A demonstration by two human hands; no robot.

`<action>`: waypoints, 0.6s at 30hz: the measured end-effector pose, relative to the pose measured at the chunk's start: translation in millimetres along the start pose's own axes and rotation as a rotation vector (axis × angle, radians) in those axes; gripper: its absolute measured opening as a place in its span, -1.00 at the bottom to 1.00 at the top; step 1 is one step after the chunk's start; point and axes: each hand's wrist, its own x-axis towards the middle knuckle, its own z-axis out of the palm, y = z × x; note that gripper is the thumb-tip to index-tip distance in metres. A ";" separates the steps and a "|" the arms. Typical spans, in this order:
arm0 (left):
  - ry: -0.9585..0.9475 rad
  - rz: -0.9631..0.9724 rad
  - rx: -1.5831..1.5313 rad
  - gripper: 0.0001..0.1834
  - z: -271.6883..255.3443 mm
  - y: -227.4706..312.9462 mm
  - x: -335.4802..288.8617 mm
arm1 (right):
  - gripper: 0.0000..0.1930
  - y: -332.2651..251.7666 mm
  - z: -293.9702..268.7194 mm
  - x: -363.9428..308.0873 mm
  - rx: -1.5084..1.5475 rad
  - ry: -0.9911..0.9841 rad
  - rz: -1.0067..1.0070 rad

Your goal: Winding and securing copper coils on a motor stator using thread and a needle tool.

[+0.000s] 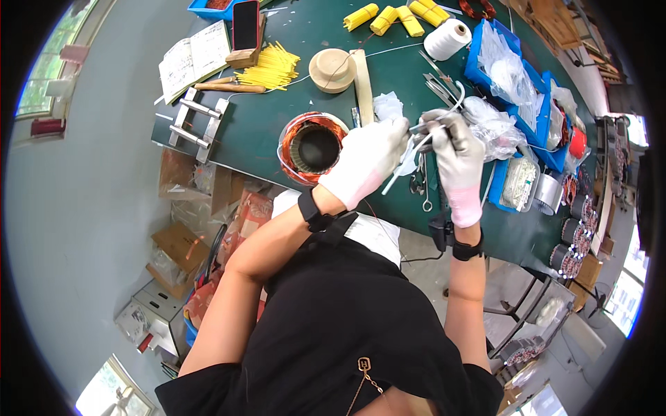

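Note:
Both my hands wear white gloves and meet over the near side of the green bench. My right hand [456,149] is closed around a thin white tube [397,177], which slants down past the fingertips, with a curved white end above the hand. My left hand [371,156] is closed in a pinch close to the right fingertips. A slim greyish piece shows between the hands; its kind and what the left fingers hold are hidden. Left of my left hand stands a motor stator [312,147] with copper windings, its round bore facing up.
Behind the stator are a round wooden block [331,70], yellow sticks [274,67], a phone [245,26] and an open notebook [194,59]. A metal frame [198,123] sits at the left edge. White thread cone [447,39], blue bins [517,80] and plastic bags [492,132] lie right.

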 end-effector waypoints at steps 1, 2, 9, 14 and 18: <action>-0.054 -0.054 0.035 -0.88 0.1 -4.0 -4.9 | -0.86 2.9 2.7 -0.8 -0.079 0.001 -0.020; -0.073 -0.167 0.136 -0.88 -0.7 -8.9 -10.4 | -0.86 6.2 6.9 -1.9 0.005 0.014 -0.039; -0.075 -0.246 0.176 -0.88 7.5 -45.6 -36.2 | -0.86 33.6 34.3 -6.1 -0.040 0.000 -0.105; -0.030 -0.203 -0.270 -0.77 -13.3 -52.1 -37.6 | -0.87 63.0 65.1 -3.2 -0.073 -0.135 -0.070; 0.051 -0.116 -0.184 -0.64 -62.4 -35.5 -33.1 | -0.86 69.4 76.8 -4.6 -0.171 -0.156 -0.034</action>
